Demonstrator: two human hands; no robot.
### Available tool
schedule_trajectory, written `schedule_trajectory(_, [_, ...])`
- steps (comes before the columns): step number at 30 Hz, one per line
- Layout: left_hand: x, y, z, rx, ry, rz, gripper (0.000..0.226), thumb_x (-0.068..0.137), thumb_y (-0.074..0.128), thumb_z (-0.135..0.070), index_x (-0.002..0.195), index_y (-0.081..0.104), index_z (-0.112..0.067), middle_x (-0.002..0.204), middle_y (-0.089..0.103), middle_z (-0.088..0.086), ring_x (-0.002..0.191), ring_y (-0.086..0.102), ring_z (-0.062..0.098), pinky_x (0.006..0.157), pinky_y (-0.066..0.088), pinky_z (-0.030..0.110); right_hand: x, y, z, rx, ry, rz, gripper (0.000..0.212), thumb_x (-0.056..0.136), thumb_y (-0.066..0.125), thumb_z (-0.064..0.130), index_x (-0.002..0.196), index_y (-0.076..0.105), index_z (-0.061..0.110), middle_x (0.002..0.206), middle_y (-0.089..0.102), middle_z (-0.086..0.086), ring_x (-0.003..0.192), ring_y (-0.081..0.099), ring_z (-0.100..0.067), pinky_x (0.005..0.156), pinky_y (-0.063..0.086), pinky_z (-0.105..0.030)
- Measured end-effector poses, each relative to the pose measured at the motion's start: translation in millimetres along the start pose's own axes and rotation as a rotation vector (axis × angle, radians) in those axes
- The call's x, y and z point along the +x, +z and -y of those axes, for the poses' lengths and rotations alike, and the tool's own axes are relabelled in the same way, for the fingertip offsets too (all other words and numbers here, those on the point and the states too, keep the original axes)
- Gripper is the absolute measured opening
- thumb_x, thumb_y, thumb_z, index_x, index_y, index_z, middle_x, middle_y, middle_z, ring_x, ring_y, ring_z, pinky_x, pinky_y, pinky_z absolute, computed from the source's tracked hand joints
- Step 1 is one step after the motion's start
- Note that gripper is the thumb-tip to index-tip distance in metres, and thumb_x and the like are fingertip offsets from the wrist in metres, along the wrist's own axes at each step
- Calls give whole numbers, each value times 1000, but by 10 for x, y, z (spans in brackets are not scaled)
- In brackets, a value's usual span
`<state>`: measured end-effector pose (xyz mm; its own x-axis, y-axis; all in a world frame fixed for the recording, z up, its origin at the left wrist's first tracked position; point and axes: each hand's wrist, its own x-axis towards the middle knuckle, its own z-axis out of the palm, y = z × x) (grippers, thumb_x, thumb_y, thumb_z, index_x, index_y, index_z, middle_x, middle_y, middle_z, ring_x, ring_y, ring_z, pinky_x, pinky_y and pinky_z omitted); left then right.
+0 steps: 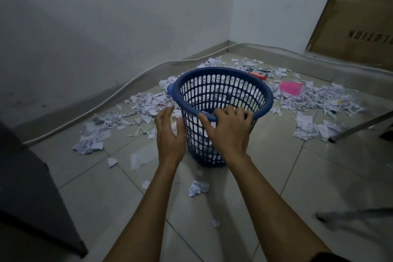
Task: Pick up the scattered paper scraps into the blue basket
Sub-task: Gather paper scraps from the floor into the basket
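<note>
The blue basket (225, 78), a slotted plastic bin, stands on the tiled floor a little tilted toward me, with some white paper inside. My right hand (228, 128) grips its near rim, fingers curled over the edge. My left hand (170, 134) hovers just left of the basket wall with fingers relaxed and holding nothing. White paper scraps (146, 105) lie scattered left of the basket, behind it and in a big heap (319, 100) to the right. A crumpled scrap (197, 187) lies between my forearms.
A pink sheet (291, 88) and a red item (258, 74) lie among the far scraps. A cardboard panel (357, 13) leans on the right wall. A metal leg (361, 126) slants in from the right. A dark cabinet (32, 187) stands at the left.
</note>
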<state>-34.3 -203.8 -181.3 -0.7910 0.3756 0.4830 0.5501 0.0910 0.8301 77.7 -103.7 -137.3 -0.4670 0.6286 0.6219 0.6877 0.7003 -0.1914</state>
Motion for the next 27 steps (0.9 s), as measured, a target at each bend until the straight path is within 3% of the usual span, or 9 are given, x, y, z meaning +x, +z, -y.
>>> schedule_trajectory(4, [-480, 2, 393, 15, -119, 100, 33, 103, 45, -37, 135, 50, -28, 134, 46, -4, 121, 54, 15, 99, 48, 37, -13, 28, 34, 69, -129, 24, 40, 97, 38, 51, 98, 66, 23, 91, 61, 1, 88, 49, -21, 87, 30, -41])
schedule_trajectory(7, [-903, 48, 755, 117, -144, 300, 38, 100, 52, -36, 135, 50, -24, 135, 52, 0, 123, 53, 20, 99, 42, 28, -22, 50, 39, 70, -177, 14, 38, 99, 39, 49, 105, 67, 24, 93, 63, 1, 88, 51, -22, 87, 31, -41])
schedule_trajectory(10, [-1273, 105, 932, 157, -152, 507, 59, 92, 58, -50, 141, 46, -20, 134, 55, -10, 123, 50, 11, 103, 35, 22, -28, 85, 0, 62, -194, -32, 38, 100, 41, 49, 107, 68, 24, 91, 64, 1, 86, 53, -22, 84, 34, -41])
schedule_trajectory(12, [-1498, 194, 1097, 155, -108, 589, 67, 90, 60, -57, 144, 41, -23, 133, 57, -13, 125, 50, 10, 112, 35, 30, -27, 131, -19, 63, -203, -69, 36, 100, 43, 48, 107, 68, 24, 89, 64, 1, 84, 53, -23, 83, 34, -41])
schedule_trajectory(14, [-1666, 272, 1244, 320, -47, 658, 75, 89, 45, -72, 149, 35, -28, 149, 45, -7, 139, 37, 17, 118, 25, 40, -22, 162, -17, 52, -208, -100, 35, 100, 44, 47, 106, 69, 23, 88, 63, 1, 83, 53, -24, 81, 34, -41])
schedule_trajectory(16, [-1755, 320, 1340, 485, 46, 638, 70, 90, 38, -72, 146, 43, -29, 146, 47, -5, 138, 37, 25, 113, 27, 43, -6, 187, -4, 37, -212, -116, 36, 100, 44, 47, 106, 69, 23, 88, 63, 0, 82, 54, -24, 81, 35, -41])
schedule_trajectory(18, [-1786, 322, 1299, 518, 141, 571, 51, 93, 45, -63, 128, 59, -29, 120, 58, -3, 116, 52, 24, 96, 39, 39, 8, 211, -6, 35, -215, -133, 35, 100, 45, 47, 106, 69, 22, 88, 63, 0, 82, 54, -24, 80, 35, -41])
schedule_trajectory(21, [-1815, 335, 1298, 648, 204, 510, 36, 94, 45, -57, 100, 62, -26, 96, 54, -1, 88, 51, 22, 73, 40, 35, 16, 237, 4, 34, -206, -145, 36, 100, 45, 47, 106, 70, 22, 87, 63, 0, 82, 53, -23, 80, 34, -40])
schedule_trajectory(27, [-1876, 308, 1157, 571, 94, 496, 32, 100, 36, -52, 96, 52, -25, 95, 51, -4, 81, 46, 16, 72, 40, 33, 23, 248, 38, 57, -186, -173, 35, 98, 47, 47, 101, 71, 22, 85, 62, 1, 80, 53, -23, 79, 34, -40])
